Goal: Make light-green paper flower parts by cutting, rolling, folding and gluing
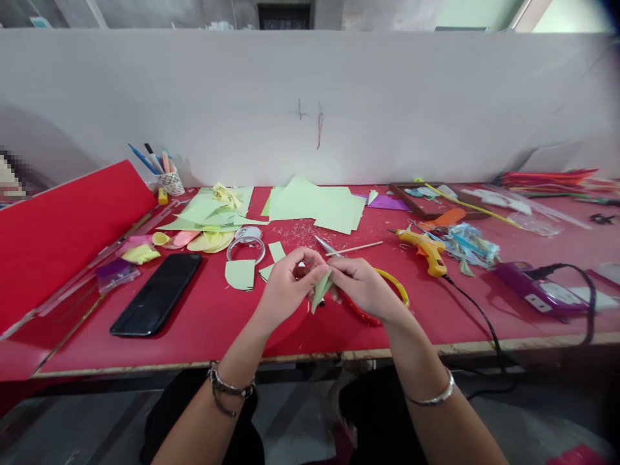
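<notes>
Over the red table, my left hand (pixel 296 284) and my right hand (pixel 361 284) meet, both pinching a small piece of light green paper (pixel 320 294) that looks folded or rolled to a point. Fingers hide its upper part. Just beyond my hands lie scissors (pixel 325 245), their blades showing and their yellow and red handles (pixel 403 290) partly under my right hand. A thin wooden stick (pixel 361 247) lies across by the blades. Left of my left hand is a cut green paper piece (pixel 239 274) with a rounded corner, touching a roll of clear tape (pixel 245 248).
A black phone (pixel 157 294) lies at the left. Green paper sheets (pixel 314 203) are stacked at the back. To the right are a yellow glue gun (pixel 423 248) with its cord and a purple power strip (pixel 537 290). A pen cup (pixel 170 181) stands by the white partition (pixel 242 103).
</notes>
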Demonstrator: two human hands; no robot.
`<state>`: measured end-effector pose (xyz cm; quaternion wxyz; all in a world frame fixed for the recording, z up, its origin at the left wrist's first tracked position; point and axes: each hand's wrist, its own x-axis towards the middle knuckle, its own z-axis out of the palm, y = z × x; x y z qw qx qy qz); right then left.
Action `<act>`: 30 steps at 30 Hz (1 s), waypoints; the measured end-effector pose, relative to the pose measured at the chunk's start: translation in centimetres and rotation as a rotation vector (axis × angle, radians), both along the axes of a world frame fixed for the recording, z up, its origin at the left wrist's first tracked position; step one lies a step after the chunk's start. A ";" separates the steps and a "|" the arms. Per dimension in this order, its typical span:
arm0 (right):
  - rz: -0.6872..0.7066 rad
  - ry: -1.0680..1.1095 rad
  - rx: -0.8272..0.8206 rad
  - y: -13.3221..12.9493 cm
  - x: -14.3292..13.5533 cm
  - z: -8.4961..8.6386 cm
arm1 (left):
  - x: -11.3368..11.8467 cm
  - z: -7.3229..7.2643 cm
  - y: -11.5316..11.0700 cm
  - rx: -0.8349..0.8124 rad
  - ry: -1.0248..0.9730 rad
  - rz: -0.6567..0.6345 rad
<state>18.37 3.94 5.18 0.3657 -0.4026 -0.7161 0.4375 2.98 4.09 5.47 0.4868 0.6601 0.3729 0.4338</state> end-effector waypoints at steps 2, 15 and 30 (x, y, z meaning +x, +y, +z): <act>0.002 0.060 -0.061 0.0 -0.2 -0.1 | 0.1 0.0 -0.1 0.029 0.021 0.034; 0.040 0.431 -0.313 0.0 -0.3 -0.7 | 0.5 -0.4 -0.3 0.205 0.071 0.211; -0.236 0.406 -0.087 0.5 0.3 -0.7 | -0.1 -0.5 0.5 -0.245 -0.262 -0.126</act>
